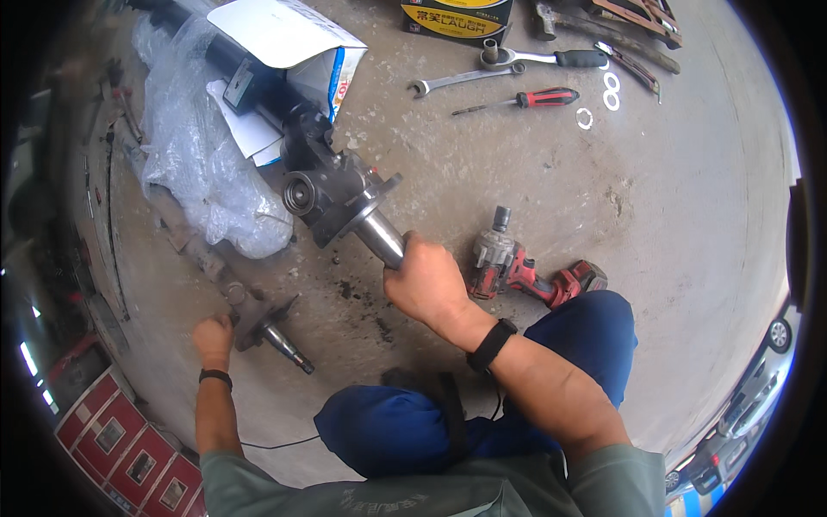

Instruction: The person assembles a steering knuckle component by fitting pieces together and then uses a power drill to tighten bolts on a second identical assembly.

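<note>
Black axle [297, 142], eleven o'clock; right hand [426, 277] closed round its bright spindle [377, 234]. Worn axle [211, 267], nine o'clock; left hand [214, 340] at near end, cannot tell whether gripping. Step, judged: handling both axles; next move likely calls for firm, level support. Bubble wrap [202, 164], ten o'clock, between axles, could snag. Impact wrench [521, 271], three o'clock. Screwdriver [521, 101], one o'clock.

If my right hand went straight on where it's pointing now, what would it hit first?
Your right hand would probably meet the dark flange at the base of the steel spindle it grips, though depth is unclear.
</note>
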Demonstrator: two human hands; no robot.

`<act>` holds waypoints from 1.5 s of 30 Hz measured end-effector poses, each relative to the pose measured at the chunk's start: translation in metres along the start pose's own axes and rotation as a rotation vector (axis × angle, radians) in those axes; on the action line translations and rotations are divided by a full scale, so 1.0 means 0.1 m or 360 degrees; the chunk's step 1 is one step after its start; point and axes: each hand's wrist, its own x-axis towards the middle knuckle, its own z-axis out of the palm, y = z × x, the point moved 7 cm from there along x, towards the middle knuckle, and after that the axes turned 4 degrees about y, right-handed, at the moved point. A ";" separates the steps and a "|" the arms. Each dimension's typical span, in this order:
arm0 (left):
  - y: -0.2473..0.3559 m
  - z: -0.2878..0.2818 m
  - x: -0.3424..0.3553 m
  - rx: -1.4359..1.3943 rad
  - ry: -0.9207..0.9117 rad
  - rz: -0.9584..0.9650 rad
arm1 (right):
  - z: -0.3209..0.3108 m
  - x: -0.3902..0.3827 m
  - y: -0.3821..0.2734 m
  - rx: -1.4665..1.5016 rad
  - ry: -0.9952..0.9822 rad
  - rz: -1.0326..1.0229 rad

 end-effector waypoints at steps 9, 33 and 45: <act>0.12 -0.10 -0.02 0.0009 -0.0052 0.0020 | -0.05 0.02 0.02 0.0026 -0.0089 0.0079; 0.00 0.02 -0.06 -0.0263 0.0415 0.0199 | -0.04 0.00 0.07 0.0041 0.0161 0.0292; -0.11 -0.03 -0.07 -0.0347 0.0500 0.0161 | 0.04 -0.03 0.00 0.0038 0.0210 0.0176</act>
